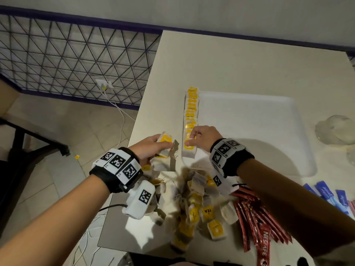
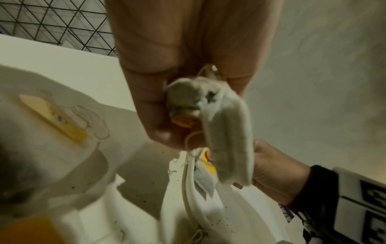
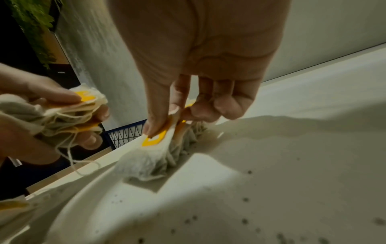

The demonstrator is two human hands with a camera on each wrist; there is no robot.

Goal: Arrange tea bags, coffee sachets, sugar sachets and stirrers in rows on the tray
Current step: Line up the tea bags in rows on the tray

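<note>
Along the tray's [image 1: 249, 104] left edge, your right hand [image 1: 203, 138] pinches the nearest tea bag [image 3: 154, 140] of the row [image 1: 191, 112], thumb and fingers closed on it. Your left hand [image 1: 151, 148] grips a bunch of tea bags [image 1: 166, 140], fingers curled, just left of the tray over the bench [image 1: 249, 60].

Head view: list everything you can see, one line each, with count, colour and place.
Tray: one, white, on the table.
Tea bag row: one row, yellow tags, along the tray's left edge.
Loose tea bags: a pile, near table edge.
Coffee sachets: several, red, right of the pile.
Blue sachets: several, far right.
Glass: one, clear, right of the tray.
Left hand: holds a bunch of tea bags.
Right hand: pinches the nearest tea bag of the row.
</note>
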